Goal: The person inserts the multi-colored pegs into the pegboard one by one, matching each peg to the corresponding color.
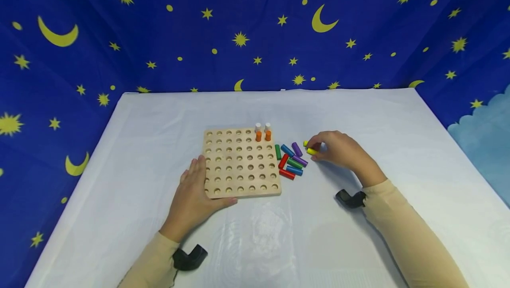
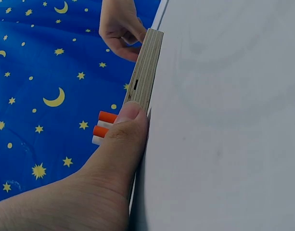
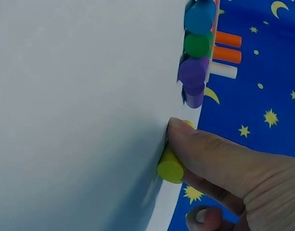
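Yellow peg [image 1: 312, 151] is lying flat on the table [image 1: 398, 155], long axis running left-right, right of the board's far-right corner. Right hand [image 1: 338, 150] is pinching it, palm down; left hand [image 1: 195, 195] is resting flat, fingers spread, against the pegboard [image 1: 239, 164] near-left corner.

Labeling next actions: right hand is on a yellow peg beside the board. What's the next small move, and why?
Probably lift the yellow peg clear of the cloth: the right hand already pinches it lying flat, while the left hand rests on the pegboard, whose holes are mostly empty.
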### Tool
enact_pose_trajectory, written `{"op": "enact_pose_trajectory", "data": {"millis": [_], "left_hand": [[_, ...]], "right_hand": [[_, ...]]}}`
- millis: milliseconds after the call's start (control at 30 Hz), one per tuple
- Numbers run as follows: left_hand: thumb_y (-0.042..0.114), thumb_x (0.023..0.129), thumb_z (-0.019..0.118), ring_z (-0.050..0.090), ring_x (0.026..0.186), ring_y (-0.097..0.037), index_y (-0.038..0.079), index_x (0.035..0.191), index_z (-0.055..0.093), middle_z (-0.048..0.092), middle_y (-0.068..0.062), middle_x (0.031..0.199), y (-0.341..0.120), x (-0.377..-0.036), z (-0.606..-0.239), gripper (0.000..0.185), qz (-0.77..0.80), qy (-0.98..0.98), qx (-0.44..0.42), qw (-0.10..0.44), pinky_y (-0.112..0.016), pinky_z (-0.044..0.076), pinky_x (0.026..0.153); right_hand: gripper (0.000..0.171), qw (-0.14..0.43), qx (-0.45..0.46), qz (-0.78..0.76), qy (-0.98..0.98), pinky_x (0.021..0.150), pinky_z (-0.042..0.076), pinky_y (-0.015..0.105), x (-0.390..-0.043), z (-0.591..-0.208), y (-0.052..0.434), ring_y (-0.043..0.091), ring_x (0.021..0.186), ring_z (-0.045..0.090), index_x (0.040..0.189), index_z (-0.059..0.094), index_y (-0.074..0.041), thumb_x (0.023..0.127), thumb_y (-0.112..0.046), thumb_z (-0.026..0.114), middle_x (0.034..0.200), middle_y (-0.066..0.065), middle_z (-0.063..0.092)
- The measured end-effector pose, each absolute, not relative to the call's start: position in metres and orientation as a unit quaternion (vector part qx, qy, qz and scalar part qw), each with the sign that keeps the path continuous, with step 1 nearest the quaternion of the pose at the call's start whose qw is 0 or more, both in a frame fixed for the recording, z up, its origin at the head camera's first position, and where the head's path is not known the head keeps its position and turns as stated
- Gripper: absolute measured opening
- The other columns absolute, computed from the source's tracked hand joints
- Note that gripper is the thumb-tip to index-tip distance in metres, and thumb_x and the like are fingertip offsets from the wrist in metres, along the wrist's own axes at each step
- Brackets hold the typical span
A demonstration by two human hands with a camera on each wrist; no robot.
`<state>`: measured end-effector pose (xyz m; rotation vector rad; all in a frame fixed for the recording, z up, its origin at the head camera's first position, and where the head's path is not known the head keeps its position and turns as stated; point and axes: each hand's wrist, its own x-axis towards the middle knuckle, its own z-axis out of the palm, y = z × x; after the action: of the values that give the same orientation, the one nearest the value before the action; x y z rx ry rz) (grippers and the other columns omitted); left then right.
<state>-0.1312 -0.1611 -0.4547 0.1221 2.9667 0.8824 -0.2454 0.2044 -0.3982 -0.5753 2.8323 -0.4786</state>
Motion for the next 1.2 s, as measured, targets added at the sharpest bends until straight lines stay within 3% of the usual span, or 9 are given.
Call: {"op": "enact_pose_trajectory", "data": {"millis": [600,833,1200], "left_hand": [[0.076,0.061,0.078,0.01,0.154,-0.039,0.001,0.159,0.005,0.01,-0.021,0.166,-0.162,-0.132,-0.455,0.144,0.287,0.957,0.039,0.017,-0.052,0.009,0.126],[0.078,0.06,0.077,0.011,0.154,-0.039,0.002,0.159,0.005,0.01,-0.021,0.166,-0.162,-0.132,-0.456,0.145,0.287,0.957,0.04,0.015,-0.054,0.011,0.126],[0.077,0.06,0.078,0.01,0.154,-0.039,0.002,0.159,0.005,0.01,-0.02,0.166,-0.162,-0.132,-0.455,0.144,0.286,0.957,0.038,0.017,-0.054,0.011,0.126]], "right_hand": [[0.029,0.12,-0.213,-0.187,0.952,0.095,0.053,0.048,-0.25,-0.404,0.204,0.021,0.096,0.06,0.117,0.071,-0.01,0.088,-0.014,0.075,0.107,0.005,0.072],[0.021,0.102,-0.213,-0.251,0.939,0.082,0.05,0.036,-0.254,-0.403,0.197,0.02,0.091,0.057,0.11,0.069,-0.016,0.09,-0.016,0.074,0.099,0.002,0.068],[0.017,0.105,-0.203,-0.314,0.922,0.065,0.05,0.03,-0.259,-0.399,0.174,0.021,0.073,0.055,0.103,0.066,-0.019,0.089,-0.021,0.075,0.102,0.001,0.069]]}}
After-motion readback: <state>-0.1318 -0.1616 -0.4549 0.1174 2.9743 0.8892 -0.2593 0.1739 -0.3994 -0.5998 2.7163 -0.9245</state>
